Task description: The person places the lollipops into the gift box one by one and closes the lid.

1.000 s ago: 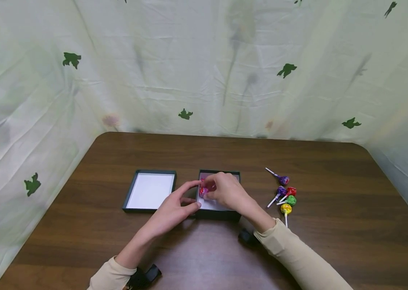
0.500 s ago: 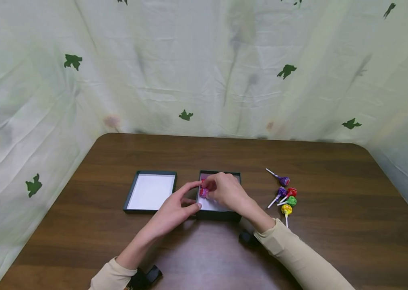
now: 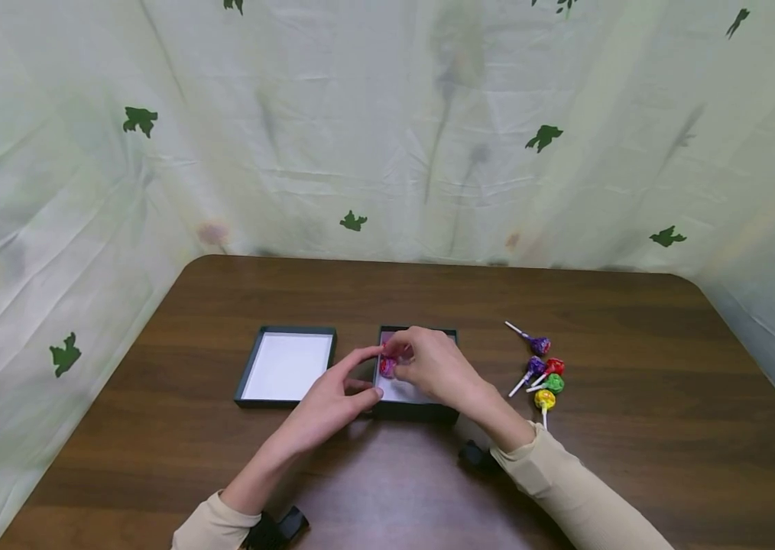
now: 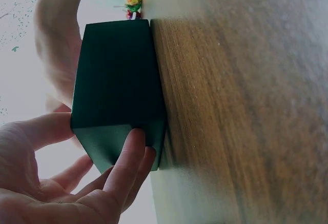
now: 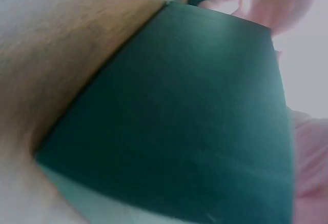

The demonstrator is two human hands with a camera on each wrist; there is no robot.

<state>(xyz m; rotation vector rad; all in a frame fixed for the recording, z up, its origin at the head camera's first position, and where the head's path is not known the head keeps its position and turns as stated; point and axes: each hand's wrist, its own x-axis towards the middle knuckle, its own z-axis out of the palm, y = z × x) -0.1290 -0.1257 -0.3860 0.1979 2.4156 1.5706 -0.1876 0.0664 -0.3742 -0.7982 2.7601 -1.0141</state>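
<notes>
On the brown table [image 3: 635, 435], a shallow, white-lined lid [image 3: 269, 402] lies at left. Beside it, my left grip [image 3: 328, 396] is spread loosely, fingertips touching the left side of a dark green box [image 3: 415, 412]. Inside, along that side, sits a pink wrapped candy [image 3: 387, 367]; my right grip [image 3: 434, 368] bends over it, though I cannot tell whether it pinches it. Farther right lie two purple lollipops [image 3: 541, 345], a red lollipop [image 3: 553, 367], a green lollipop [image 3: 553, 383] and a yellow lollipop [image 3: 544, 399]. The filling looks partly done: at least one candy in, five outside, lid off. I can read no brand or lettering.
</notes>
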